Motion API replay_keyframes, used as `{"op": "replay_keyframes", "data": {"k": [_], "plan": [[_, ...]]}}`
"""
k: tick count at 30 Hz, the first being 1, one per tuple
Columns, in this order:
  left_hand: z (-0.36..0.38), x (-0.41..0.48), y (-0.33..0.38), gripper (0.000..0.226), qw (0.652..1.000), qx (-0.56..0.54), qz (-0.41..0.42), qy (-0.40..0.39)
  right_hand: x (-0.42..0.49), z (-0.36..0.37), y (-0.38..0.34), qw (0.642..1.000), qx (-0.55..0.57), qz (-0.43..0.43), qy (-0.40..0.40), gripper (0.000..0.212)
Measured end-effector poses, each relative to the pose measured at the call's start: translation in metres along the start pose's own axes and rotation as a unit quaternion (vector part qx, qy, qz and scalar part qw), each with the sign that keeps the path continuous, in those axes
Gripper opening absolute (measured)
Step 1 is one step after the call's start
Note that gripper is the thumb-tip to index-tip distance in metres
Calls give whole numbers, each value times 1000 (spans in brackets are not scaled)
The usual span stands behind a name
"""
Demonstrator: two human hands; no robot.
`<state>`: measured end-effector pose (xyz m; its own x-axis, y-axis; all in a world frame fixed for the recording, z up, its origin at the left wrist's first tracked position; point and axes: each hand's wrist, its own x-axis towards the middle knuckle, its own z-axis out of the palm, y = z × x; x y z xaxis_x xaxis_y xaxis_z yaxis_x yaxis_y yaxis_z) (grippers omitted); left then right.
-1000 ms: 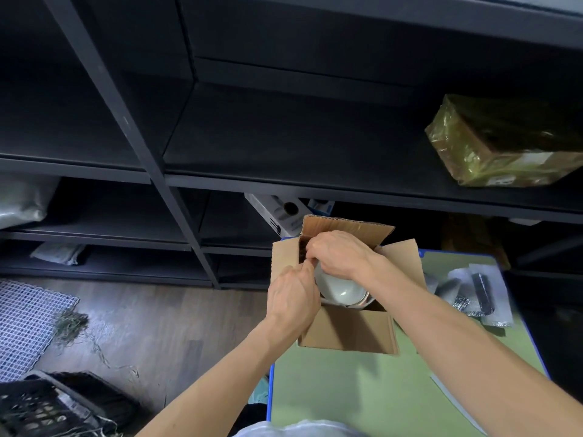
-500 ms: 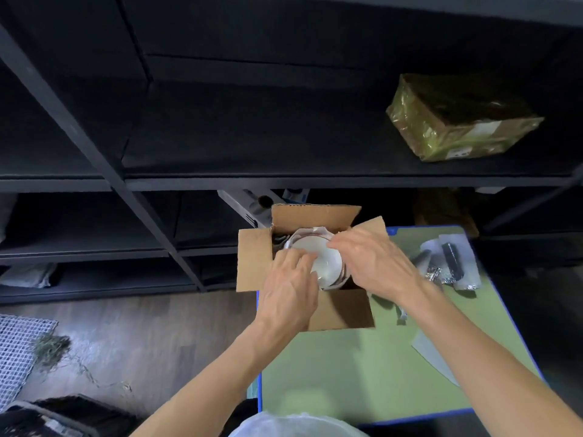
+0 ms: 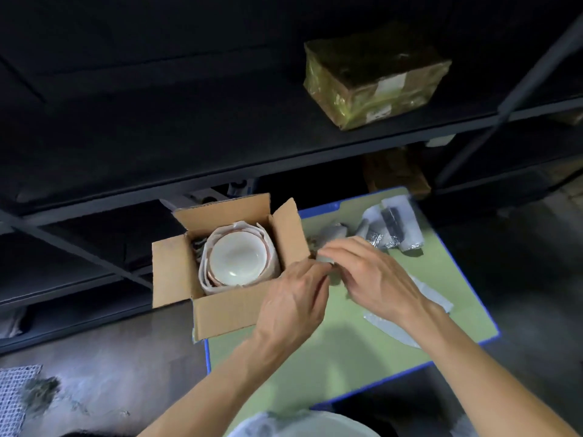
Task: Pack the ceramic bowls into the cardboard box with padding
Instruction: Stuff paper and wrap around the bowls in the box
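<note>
**Stuff you can't really make out here**

There's a small pale something (image 3: 325, 262) between the left hand (image 3: 293, 298) and right hand (image 3: 375, 279). It's too blurry to name, and so is the grip on it. The left hand covers the near right corner of the cardboard box (image 3: 220, 313). Under the top bowl (image 3: 238, 258) only a reddish rim peeks out. The mesh mat (image 3: 12, 392) is cut off at the left edge.

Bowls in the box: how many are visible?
2: a white bowl on top, nested in a brown-rimmed bowl, both inside the padding in the box; more may hide beneath.
</note>
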<state>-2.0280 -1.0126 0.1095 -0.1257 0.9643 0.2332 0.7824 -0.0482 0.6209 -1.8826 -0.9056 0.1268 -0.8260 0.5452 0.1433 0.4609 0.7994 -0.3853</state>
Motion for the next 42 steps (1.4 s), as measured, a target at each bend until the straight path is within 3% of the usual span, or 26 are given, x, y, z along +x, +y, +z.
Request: {"op": "replay_keyframes", "data": {"k": [7,12,20,26,30,35,38,42], "plan": [[68,47,42,30,998,15,36,-54,-66,-11,85,991,-6,131,-8,46],[118,83,38,44,979,107,25,-171,-109,-8,149,965,-29,238,-105,50],[158,111,33,48,961,161,-16,-226,-114,-12,199,937,0,309,-161,55],[173,112,33,44,969,142,-41,-200,-65,2,234,925,36,361,-112,49],[177,109,32,43,972,120,-53,-195,-31,27,261,882,85,450,-112,62],[178,98,32,42,975,88,-49,-196,-21,51,276,866,69,486,-97,34],[180,94,29,41,976,67,-44,-203,-29,41,278,858,141,490,-63,15],[179,113,36,41,980,7,-50,-193,-48,1,264,839,221,497,-4,19]]}}
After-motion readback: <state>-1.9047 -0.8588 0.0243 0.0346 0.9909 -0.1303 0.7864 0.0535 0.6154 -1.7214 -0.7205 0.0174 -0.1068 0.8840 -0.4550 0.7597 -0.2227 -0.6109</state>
